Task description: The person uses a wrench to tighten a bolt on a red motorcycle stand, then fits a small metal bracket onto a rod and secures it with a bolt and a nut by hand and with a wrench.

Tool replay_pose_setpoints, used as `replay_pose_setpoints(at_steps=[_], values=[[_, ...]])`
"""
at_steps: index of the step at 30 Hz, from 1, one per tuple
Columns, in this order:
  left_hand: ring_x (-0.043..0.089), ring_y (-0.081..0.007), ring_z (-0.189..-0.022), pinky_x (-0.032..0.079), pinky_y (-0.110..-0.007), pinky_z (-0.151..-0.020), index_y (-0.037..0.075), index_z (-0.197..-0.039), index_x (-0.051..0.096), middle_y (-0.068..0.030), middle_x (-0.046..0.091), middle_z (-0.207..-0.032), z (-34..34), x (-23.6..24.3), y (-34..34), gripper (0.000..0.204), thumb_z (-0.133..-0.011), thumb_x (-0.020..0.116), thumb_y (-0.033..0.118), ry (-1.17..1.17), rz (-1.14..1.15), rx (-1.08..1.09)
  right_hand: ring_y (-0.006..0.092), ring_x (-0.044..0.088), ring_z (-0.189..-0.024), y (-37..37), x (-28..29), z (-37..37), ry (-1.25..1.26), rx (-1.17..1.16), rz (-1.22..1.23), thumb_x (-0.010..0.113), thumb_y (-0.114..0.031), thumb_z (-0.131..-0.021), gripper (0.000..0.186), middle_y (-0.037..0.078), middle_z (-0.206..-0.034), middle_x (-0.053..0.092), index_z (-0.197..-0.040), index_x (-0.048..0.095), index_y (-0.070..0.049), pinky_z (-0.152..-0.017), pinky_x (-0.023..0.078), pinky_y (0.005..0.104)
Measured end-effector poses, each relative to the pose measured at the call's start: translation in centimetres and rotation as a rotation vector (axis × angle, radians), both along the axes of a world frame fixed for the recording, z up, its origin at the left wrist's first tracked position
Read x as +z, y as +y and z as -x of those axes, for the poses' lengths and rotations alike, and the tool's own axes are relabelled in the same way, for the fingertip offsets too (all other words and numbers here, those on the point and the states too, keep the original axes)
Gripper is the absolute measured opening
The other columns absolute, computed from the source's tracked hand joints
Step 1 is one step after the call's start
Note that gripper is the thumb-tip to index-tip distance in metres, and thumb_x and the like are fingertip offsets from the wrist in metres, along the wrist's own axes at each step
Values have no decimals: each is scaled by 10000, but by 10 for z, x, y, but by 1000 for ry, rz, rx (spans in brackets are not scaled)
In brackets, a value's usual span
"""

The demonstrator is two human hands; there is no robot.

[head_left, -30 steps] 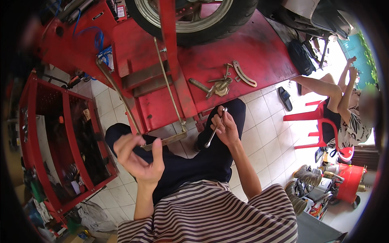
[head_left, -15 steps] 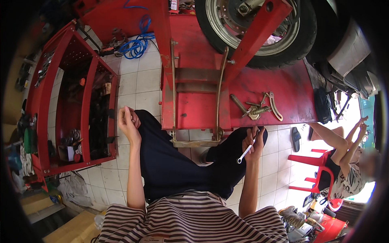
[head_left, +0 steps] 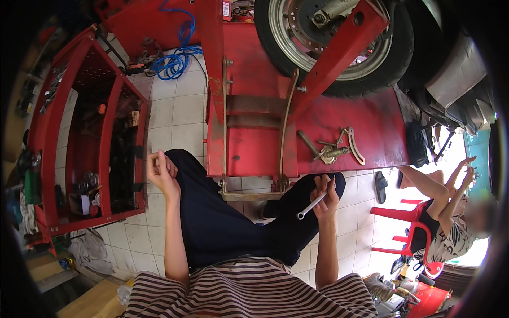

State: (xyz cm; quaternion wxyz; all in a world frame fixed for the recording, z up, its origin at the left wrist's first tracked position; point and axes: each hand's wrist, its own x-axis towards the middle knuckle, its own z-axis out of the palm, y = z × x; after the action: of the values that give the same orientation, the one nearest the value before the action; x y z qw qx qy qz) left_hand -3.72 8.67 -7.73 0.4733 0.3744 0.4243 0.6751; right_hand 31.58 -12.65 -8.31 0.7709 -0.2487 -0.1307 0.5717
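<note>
A silver wrench (head_left: 310,206) rests in my right hand (head_left: 326,197), its ring end pointing down and to the left. That hand is over my right knee, close to the near edge of the red metal bench (head_left: 260,164). By my left knee, my left hand (head_left: 163,173) is raised with its fingers curled in, and nothing shows in it. Greasy metal parts, a short shaft with a flange (head_left: 330,153) and a curved slotted bracket (head_left: 356,147), lie on the bench nearer my right hand.
A metal U-shaped frame (head_left: 253,196) juts toward me between my knees. Above the bench stands a wheel with a tyre (head_left: 339,87) beside a slanted red post (head_left: 339,53). To the left is a red tool cart (head_left: 108,153); at right another person sits on a red chair (head_left: 395,213).
My view has shifted slightly. My right hand has turned a little, and the wrench sits at a flatter angle in it. The left hand stays by the knee.
</note>
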Motion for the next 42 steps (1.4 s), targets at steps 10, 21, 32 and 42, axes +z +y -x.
replay_pose_setpoints(at_steps=[10,21,32,42], values=[[274,-9,-460,173,-217,-401,72,-822,505,49,362,-590,-1,1,0,241,-1016,598,181,58,-21,3,44,336,-274,2,-2,-1,186,72,2,282,-515,-1064,565,22,-614,436,-916,470,-3,-240,302,213],[298,-43,-468,205,-236,-436,49,-792,522,16,468,-611,-34,54,-28,229,-987,591,146,178,-369,-37,56,329,-259,1,-7,-7,173,110,-54,251,-527,-1063,609,29,-583,426,-862,465,6,-228,300,227],[620,-419,-656,501,-498,-672,-98,-1066,527,-263,630,-799,-169,128,-3,423,-1036,506,324,1238,-493,-648,56,346,-258,1,-3,-3,92,120,-19,280,-500,-1070,575,22,-577,439,-887,483,6,-233,320,227],[607,-211,-492,459,-351,-497,-50,-957,498,-153,664,-742,-183,115,5,185,-988,585,110,851,-146,-927,56,317,-257,-3,-7,-3,94,108,-1,250,-486,-1078,562,26,-578,429,-854,456,-12,-224,282,222]])
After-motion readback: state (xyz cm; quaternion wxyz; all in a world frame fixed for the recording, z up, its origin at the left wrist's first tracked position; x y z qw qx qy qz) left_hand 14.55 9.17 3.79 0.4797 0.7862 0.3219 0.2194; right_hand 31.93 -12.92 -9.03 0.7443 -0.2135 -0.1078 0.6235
